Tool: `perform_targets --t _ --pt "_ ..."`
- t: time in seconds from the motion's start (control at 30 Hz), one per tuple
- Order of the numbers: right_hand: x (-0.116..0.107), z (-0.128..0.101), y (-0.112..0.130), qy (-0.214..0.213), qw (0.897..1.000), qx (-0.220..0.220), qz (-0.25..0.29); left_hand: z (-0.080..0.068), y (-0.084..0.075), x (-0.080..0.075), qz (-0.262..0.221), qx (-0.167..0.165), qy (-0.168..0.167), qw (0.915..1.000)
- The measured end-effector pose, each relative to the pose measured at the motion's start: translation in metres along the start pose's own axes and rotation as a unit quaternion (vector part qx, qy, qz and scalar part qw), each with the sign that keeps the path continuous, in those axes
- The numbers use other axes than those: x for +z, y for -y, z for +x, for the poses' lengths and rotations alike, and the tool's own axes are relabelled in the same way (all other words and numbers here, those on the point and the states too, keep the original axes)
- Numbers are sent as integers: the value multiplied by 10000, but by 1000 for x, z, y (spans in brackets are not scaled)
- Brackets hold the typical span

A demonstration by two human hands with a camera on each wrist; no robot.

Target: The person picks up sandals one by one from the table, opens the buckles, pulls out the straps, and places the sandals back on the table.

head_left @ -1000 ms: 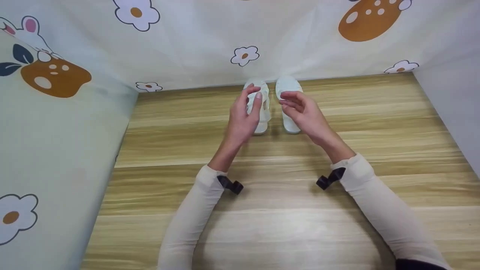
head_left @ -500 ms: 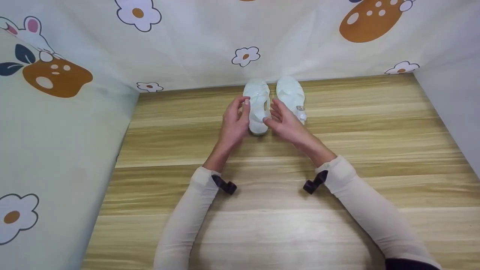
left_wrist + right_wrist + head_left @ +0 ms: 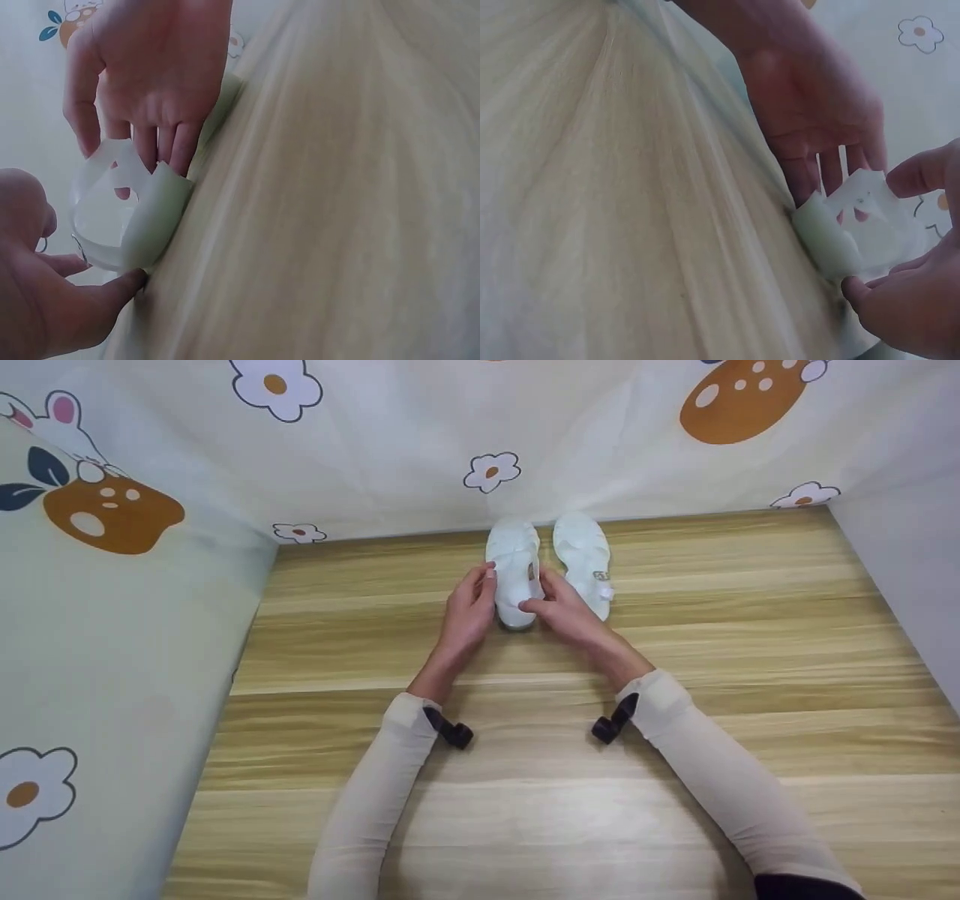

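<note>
A pair of white, semi-translucent sandals stands side by side on the floor against the wall. My left hand holds the left sandal by its outer side, thumb at the upper edge. From the other side my right hand grips the same sandal near the heel, its thumb on the upper strap and fingers low by the sole. In the left wrist view the heel opening faces the camera between both hands. The right sandal, with a small gold ornament, stands just beyond my right hand, untouched.
A wood-grain floor lies under the forearms. Cream wall cloth printed with flowers and orange fruit rises right behind the sandals' toes. Side walls bound the floor at left and right. Each sleeve cuff carries a small black camera.
My right hand has come down from over the right sandal and moved left onto the left sandal. My left hand has drawn back slightly and taken hold of that sandal's outer side.
</note>
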State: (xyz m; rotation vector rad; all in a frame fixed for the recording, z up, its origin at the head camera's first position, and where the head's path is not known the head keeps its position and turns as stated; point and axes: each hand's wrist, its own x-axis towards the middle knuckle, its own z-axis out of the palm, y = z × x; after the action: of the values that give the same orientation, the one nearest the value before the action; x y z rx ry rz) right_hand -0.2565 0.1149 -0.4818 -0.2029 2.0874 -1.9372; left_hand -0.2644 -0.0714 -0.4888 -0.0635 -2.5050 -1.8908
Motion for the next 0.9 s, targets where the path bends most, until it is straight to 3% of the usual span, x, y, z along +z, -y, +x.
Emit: perform_targets --t 0.23,0.6,0.9 --pt "-1 3 -7 -14 9994 -84 338 -1 1 -1 62 -5 -93 9999" --pt "0 -1 -10 1 9972 -475 579 -5 1 -3 -635 -136 -135 9978" --pt "1 -15 -12 301 9957 -674 563 -18 3 -6 -617 -17 -159 9980"
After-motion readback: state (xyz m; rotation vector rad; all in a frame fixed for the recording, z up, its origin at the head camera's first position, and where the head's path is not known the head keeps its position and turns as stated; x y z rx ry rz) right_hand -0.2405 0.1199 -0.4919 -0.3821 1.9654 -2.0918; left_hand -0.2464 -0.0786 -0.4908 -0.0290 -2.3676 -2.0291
